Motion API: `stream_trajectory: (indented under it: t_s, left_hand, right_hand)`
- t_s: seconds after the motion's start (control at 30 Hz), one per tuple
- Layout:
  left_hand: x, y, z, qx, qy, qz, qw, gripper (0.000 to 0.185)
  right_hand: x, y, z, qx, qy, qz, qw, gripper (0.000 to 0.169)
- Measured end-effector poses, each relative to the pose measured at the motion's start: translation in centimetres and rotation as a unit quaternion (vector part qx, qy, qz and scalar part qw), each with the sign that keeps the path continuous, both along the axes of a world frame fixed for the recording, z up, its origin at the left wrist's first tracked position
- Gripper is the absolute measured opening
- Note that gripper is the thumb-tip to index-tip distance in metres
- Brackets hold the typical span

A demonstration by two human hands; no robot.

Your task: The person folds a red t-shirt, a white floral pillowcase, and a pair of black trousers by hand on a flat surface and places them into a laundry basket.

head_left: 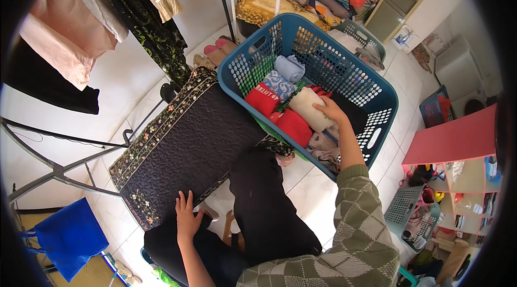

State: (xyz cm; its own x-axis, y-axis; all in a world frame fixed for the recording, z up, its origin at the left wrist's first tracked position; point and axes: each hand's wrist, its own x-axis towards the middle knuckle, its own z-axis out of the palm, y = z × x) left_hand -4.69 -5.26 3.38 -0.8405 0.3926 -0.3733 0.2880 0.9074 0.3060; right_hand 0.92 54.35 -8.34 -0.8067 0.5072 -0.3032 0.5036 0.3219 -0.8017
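Observation:
My right hand (329, 110) reaches into a blue perforated plastic laundry basket (226, 70), its fingers on a rolled cream cloth (309, 107). Around that roll lie a rolled light blue cloth (289, 68), a folded blue-and-white patterned cloth (278, 85), red rolled cloths (293, 125), a black cloth (349, 113) and crumpled patterned fabric (325, 145). Whether my fingers close around the cream roll cannot be told. My left hand (188, 216) rests with spread fingers at the edge of a dark quilted mat with a floral border (190, 137), near my black-clothed knee, holding nothing.
Clothes hang at upper left, including a pink garment (76, 28). A metal ironing-board-like frame (58, 169) and a blue bag (72, 238) stand left. Pink slippers (218, 50) sit behind the basket. Right are a pink shelf (452, 137) and a grey basket (404, 206).

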Motion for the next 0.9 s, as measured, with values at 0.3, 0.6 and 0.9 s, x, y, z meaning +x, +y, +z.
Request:
stream_trajectory:
  t_s: [0.3,0.6,0.9]
  left_hand:
    - [-0.2,0.0,0.0,-0.011,-0.010,0.004,1.000,0.072]
    - [-0.6,0.7,0.2,-0.020,-0.028,0.006,0.999,0.075]
    - [-0.4,1.1,0.3,-0.018,-0.009,0.010,1.000,0.075]
  right_hand:
    - [0.1,-0.5,0.7,-0.093,-0.002,0.022,0.995,0.052]
    - [-0.4,0.2,-4.7,0.032,-0.012,-0.043,0.999,0.052]
    - [-4.1,-4.6,-3.5,0.477,-0.194,-0.137,0.846,0.020]
